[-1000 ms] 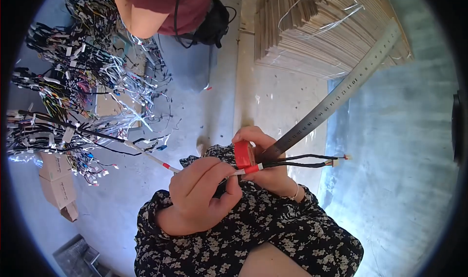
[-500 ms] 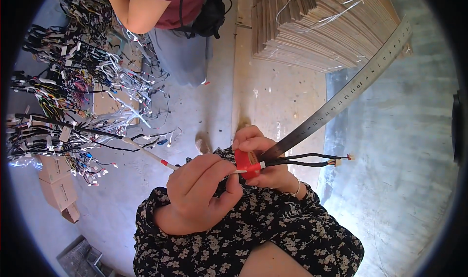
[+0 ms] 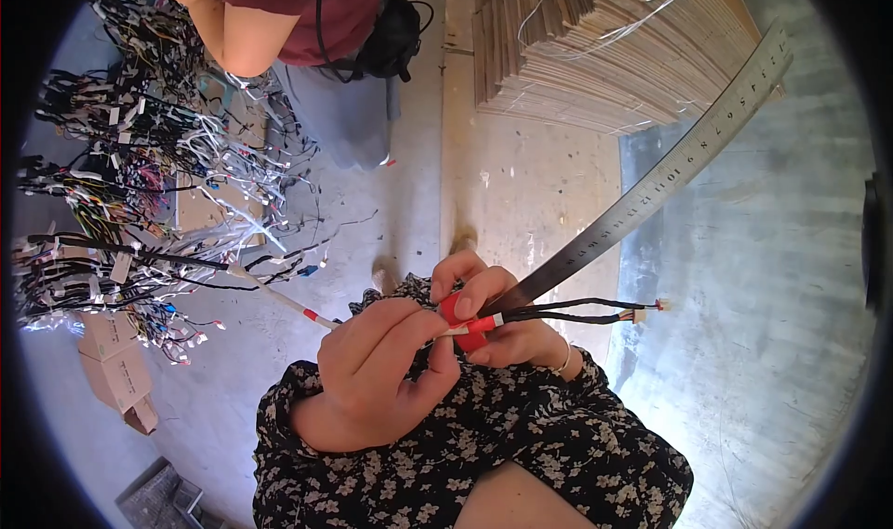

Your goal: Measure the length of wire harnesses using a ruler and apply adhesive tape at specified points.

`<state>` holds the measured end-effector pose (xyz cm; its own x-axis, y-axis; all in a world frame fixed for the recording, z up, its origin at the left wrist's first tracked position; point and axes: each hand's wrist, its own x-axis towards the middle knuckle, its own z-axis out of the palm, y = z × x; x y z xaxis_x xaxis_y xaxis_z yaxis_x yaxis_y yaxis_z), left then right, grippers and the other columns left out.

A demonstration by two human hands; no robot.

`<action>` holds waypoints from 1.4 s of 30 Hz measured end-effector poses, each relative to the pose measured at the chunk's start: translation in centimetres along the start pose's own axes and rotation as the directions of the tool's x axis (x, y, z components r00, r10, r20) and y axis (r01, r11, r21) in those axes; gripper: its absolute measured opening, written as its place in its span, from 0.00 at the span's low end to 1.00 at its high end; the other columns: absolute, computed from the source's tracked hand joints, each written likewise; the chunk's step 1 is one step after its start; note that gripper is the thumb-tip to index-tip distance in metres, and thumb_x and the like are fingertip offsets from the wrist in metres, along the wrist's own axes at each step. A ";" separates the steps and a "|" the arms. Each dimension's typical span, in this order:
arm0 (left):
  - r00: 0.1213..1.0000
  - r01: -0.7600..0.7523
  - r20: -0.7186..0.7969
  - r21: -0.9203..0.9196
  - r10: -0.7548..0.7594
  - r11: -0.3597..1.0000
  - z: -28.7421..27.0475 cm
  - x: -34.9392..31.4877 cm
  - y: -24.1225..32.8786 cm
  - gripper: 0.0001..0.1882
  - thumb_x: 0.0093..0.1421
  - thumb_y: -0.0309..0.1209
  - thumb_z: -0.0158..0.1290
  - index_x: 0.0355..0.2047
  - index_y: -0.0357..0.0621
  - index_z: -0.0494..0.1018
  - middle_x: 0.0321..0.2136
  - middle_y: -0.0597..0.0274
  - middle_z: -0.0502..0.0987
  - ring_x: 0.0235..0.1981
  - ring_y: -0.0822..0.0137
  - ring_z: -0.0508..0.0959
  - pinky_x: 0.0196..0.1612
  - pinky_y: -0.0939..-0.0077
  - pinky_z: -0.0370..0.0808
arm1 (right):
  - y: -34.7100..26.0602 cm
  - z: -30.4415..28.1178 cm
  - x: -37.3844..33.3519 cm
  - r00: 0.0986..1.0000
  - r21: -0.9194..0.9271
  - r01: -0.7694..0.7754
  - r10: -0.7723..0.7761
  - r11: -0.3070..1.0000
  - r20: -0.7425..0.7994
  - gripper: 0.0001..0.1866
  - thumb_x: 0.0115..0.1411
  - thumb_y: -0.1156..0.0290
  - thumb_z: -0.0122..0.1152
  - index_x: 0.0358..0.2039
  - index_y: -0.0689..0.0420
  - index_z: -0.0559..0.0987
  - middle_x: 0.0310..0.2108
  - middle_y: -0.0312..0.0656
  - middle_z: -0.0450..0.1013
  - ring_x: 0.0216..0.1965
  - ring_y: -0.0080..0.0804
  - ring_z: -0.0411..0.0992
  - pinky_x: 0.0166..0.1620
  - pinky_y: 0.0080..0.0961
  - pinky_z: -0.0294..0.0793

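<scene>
Here's the left hand (image 3: 377,371), fingers pinched narrow on the pale cable (image 3: 279,296); the right hand (image 3: 526,343) grips the red tape roll (image 3: 473,341) against it, steel ruler (image 3: 642,192) jutting beyond those fingers. This cable looks light and bendy, the tape tacky: best held by the sleeve, sparing the slim black leads (image 3: 595,320) right of the fingers.

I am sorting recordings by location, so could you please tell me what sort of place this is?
Probably a wiring workshop: many cable bundles crowd the left side, a large stack of flat cardboard stands beyond, and the left hand pinches a cable banded with red tape.
</scene>
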<state>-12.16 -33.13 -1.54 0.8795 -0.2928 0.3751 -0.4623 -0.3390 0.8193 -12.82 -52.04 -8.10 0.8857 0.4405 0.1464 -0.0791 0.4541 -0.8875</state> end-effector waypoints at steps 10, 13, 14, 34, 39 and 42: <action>0.999 0.043 -0.009 0.000 -0.043 0.999 0.7 0.1 0.3 0.12 0.43 0.20 0.62 0.31 0.40 0.77 0.28 0.60 0.76 0.21 0.63 0.77 0.22 0.74 0.73 | -0.8 -0.3 0.0 1.000 -0.034 -0.015 0.015 0.999 0.019 0.20 0.48 0.69 0.73 0.42 0.46 0.76 0.49 0.47 0.62 0.52 0.35 0.62 0.56 0.33 0.60; 0.997 0.080 -0.015 -0.054 -0.081 0.995 0.9 0.2 0.5 0.13 0.43 0.19 0.62 0.32 0.40 0.77 0.28 0.60 0.76 0.20 0.65 0.76 0.21 0.75 0.72 | -0.9 -0.4 -0.2 1.000 0.008 -0.028 0.028 1.000 0.002 0.19 0.47 0.69 0.73 0.42 0.47 0.79 0.48 0.46 0.62 0.52 0.37 0.62 0.57 0.34 0.59; 0.994 0.112 -0.013 -0.057 -0.113 0.992 1.0 0.2 0.5 0.13 0.44 0.19 0.62 0.33 0.40 0.77 0.28 0.60 0.76 0.19 0.67 0.75 0.21 0.76 0.71 | -0.8 -0.5 -0.2 1.000 0.014 -0.029 0.029 0.999 0.008 0.20 0.47 0.68 0.74 0.42 0.46 0.79 0.47 0.46 0.62 0.52 0.37 0.61 0.57 0.35 0.59; 0.960 -0.223 -0.127 0.193 0.250 0.956 5.3 0.7 -2.7 0.13 0.52 0.18 0.59 0.40 0.31 0.76 0.29 0.53 0.75 0.25 0.57 0.77 0.25 0.68 0.74 | 1.2 1.0 -4.0 0.894 0.246 0.041 0.075 0.968 -0.443 0.38 0.49 0.68 0.77 0.56 0.62 0.65 0.49 0.38 0.67 0.41 0.21 0.71 0.40 0.17 0.70; 0.933 -0.316 -0.089 0.257 0.348 0.913 5.3 0.5 -2.8 0.15 0.50 0.18 0.59 0.40 0.29 0.76 0.29 0.54 0.74 0.25 0.59 0.77 0.24 0.70 0.73 | 1.3 0.7 -4.4 0.925 0.230 0.140 -0.045 0.963 -0.378 0.41 0.51 0.47 0.72 0.54 0.66 0.70 0.36 0.35 0.75 0.20 0.12 0.55 0.25 0.13 0.51; 0.934 -0.322 -0.076 0.253 0.350 0.913 5.4 0.3 -3.3 0.16 0.49 0.18 0.59 0.40 0.28 0.76 0.29 0.54 0.74 0.24 0.60 0.76 0.23 0.71 0.71 | -0.5 2.3 -4.0 0.828 0.099 -0.025 0.076 0.995 -0.555 0.42 0.50 0.43 0.72 0.53 0.64 0.69 0.34 0.35 0.75 0.19 0.11 0.54 0.24 0.13 0.49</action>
<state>-11.01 -36.91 -6.43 0.6679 -0.3243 0.6699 -0.7332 -0.4413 0.5174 -17.33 -52.26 -7.22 0.9815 -0.0308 -0.1888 -0.1460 0.5170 -0.8434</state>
